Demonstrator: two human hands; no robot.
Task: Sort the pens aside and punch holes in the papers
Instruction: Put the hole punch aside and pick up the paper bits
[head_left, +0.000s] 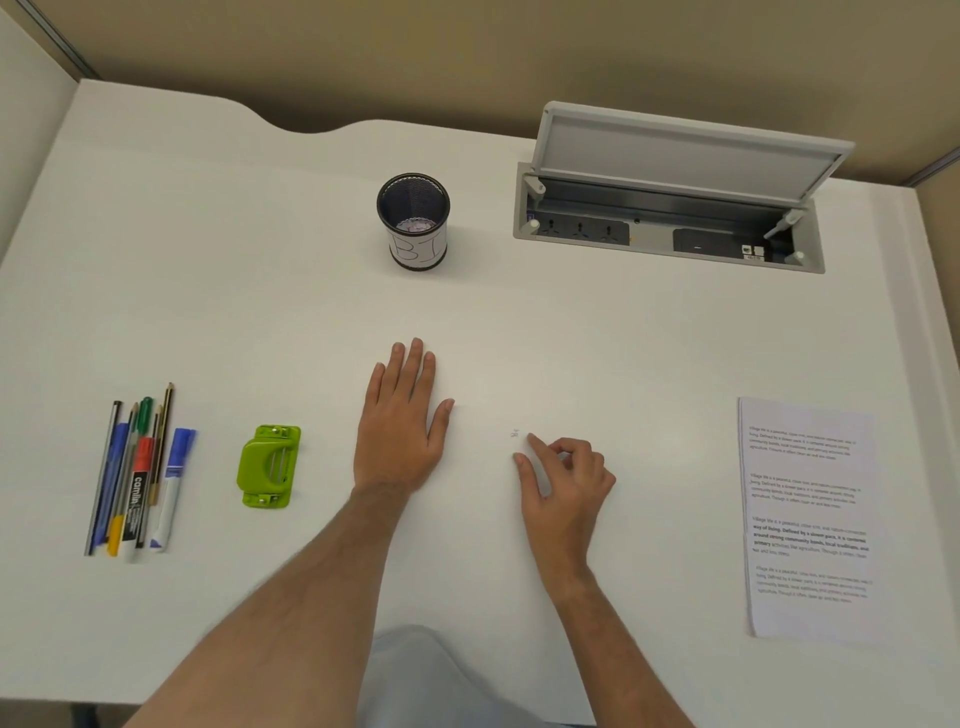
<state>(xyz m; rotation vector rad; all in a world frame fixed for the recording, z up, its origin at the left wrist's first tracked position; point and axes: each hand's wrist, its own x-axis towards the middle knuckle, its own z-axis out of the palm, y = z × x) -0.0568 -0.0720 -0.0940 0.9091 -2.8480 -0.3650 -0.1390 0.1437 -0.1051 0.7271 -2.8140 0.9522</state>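
Observation:
Several pens, pencils and markers (137, 475) lie side by side at the desk's left. To their right sits a green hole punch (267, 466). A printed stack of papers (810, 519) lies at the far right. My left hand (402, 426) rests flat on the white desk (208, 260), fingers straight, empty. My right hand (563, 480) sits to its right with the index finger and thumb stretched toward a tiny speck (514, 433) on the desk and the other fingers curled; it holds nothing that I can see.
A black mesh pen cup (414, 221) with a white label stands at the back centre. An open grey socket box (670, 208) with a raised lid is set into the desk at the back right. Partition walls enclose the desk.

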